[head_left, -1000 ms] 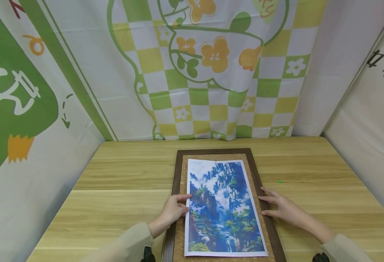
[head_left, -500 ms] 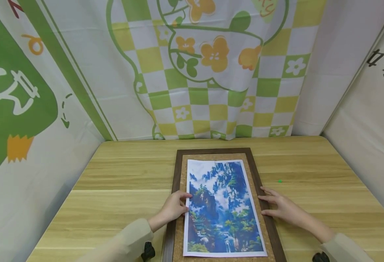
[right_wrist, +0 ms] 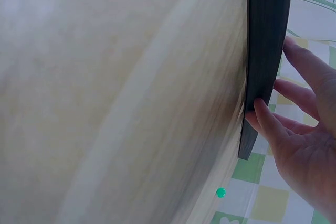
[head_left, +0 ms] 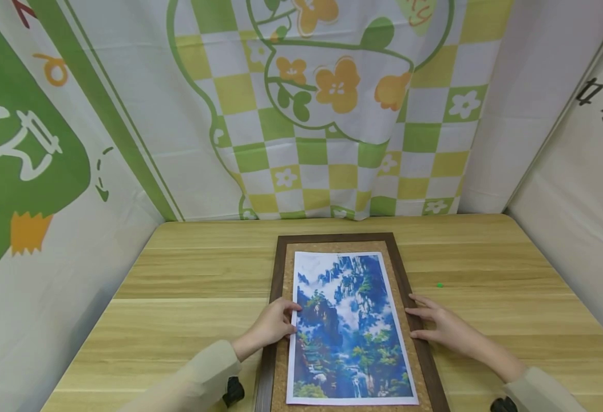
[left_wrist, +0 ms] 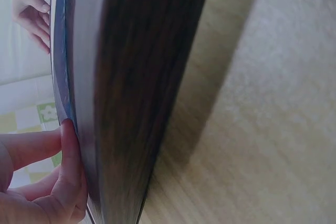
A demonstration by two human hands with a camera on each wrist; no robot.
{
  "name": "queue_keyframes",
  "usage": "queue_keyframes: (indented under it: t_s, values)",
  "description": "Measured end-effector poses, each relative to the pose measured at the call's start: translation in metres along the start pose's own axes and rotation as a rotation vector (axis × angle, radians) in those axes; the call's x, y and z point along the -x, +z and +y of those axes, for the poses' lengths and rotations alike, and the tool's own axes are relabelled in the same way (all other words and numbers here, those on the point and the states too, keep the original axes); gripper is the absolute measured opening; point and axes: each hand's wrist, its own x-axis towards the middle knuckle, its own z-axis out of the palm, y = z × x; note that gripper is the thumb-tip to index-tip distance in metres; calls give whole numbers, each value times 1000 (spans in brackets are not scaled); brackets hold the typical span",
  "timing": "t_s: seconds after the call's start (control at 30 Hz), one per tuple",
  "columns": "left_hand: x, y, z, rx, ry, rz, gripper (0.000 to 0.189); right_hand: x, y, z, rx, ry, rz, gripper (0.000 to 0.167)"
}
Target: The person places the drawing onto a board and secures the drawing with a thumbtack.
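Note:
A printed landscape picture [head_left: 353, 326] with blue mountains, mist and green trees lies on a cork board [head_left: 281, 366]. A dark brown wooden frame [head_left: 399, 269] borders the board. My left hand [head_left: 268, 326] pinches at the picture's left edge, index fingertip and thumb both right at the paper. Seen from the left wrist, those fingers [left_wrist: 69, 156] meet at the picture's thin edge above the frame's side. On the opposite side my right hand [head_left: 448, 329] rests its spread, fairly straight fingers on the frame's right rail. The right wrist view shows the thumb against the frame's outer side.
A small green round object [head_left: 439, 285] lies on the wooden table [head_left: 193, 274], right of the frame. A checkered curtain [head_left: 327, 143] hangs behind the table's far edge. Printed cloth walls [head_left: 126, 171] stand on both sides.
The picture's lower end has shifted slightly left on the board, its left edge still at my left hand. My left forearm has risen a little. My right hand stays put.

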Motion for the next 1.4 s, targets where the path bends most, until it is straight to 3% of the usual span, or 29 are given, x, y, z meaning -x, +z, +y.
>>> queue_keyframes:
  t_s: [0.27,0.47,0.57,0.67,0.87,1.03,1.13,1.4]
  values:
    - [1,-3,4,-42,17,-15,33,0,2,3,-1,15,-3,49]
    - [-1,-9,5,-196,14,8,25,0,0,1,7,24,-5,49]
    - [-3,-15,5,-245,68,32,21,-2,-3,0,24,33,18,47]
    - [-3,-21,5,-318,174,32,21,-4,-10,3,42,-2,70,44]
    - [1,-26,3,-470,359,-64,32,-7,-25,18,48,-2,155,37]
    - [5,-26,-2,-568,424,-125,41,-8,-35,31,28,29,202,33]
    - [7,-25,-5,-599,426,-159,48,-8,-41,37,19,32,207,33]
    - [11,-21,-9,-609,353,-256,66,-10,-52,55,22,94,175,33]
